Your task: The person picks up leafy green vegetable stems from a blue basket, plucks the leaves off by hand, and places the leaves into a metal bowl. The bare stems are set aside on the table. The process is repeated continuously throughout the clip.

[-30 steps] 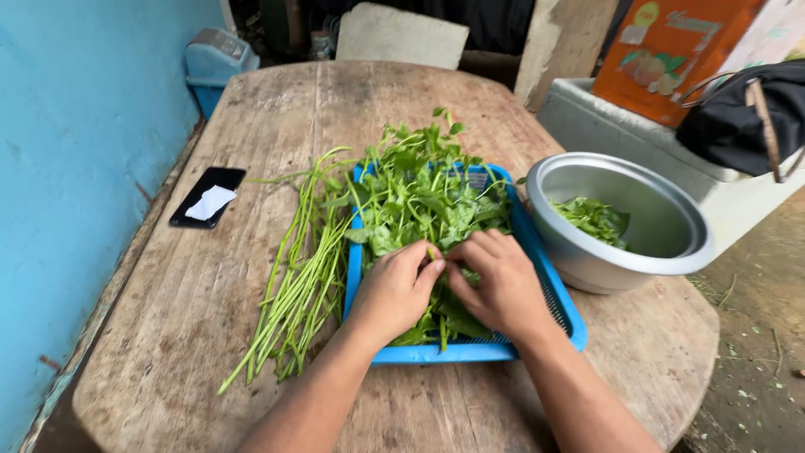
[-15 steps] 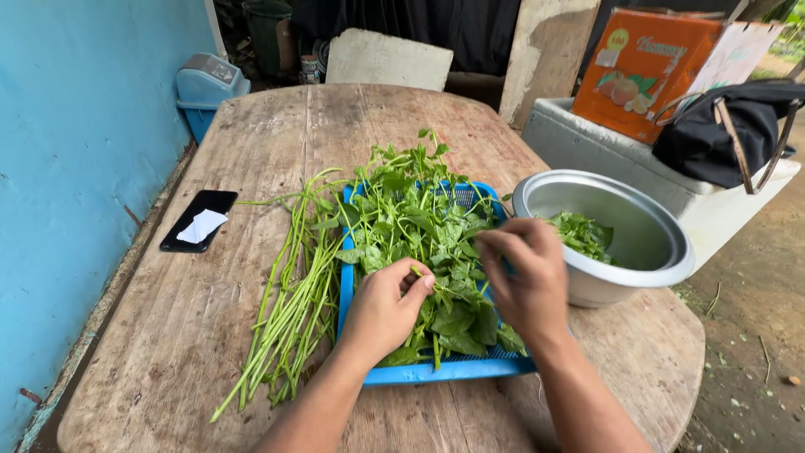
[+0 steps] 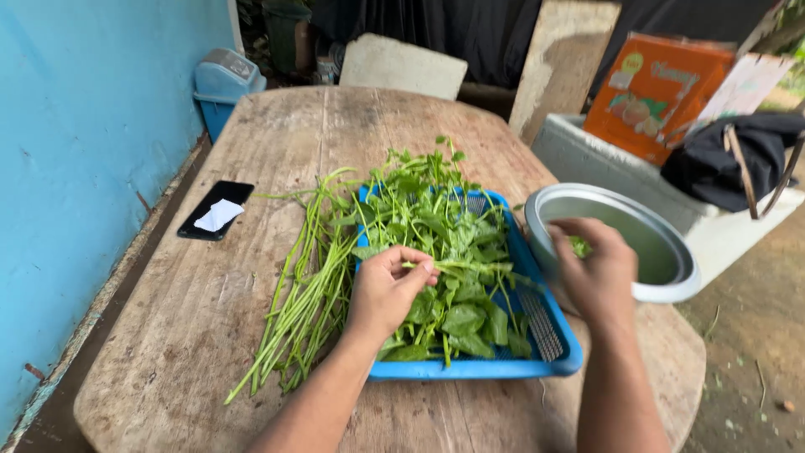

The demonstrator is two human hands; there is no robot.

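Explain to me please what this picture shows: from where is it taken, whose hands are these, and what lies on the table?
There is no machine here. The picture comes from a camera worn on a person's head, looking down, so the two bare arms that enter from the bottom are that person's own.

The left hand pinches a thin green stem above a blue plastic tray, which is piled with leafy greens. The right hand is over the rim of a metal bowl and holds a small bit of green; the fingers hide most of it.

All this rests on a worn wooden table. Beside the tray lies a bundle of bare green stalks. Farther left is a black phone with a white paper on it. A blue wall runs along the left side.
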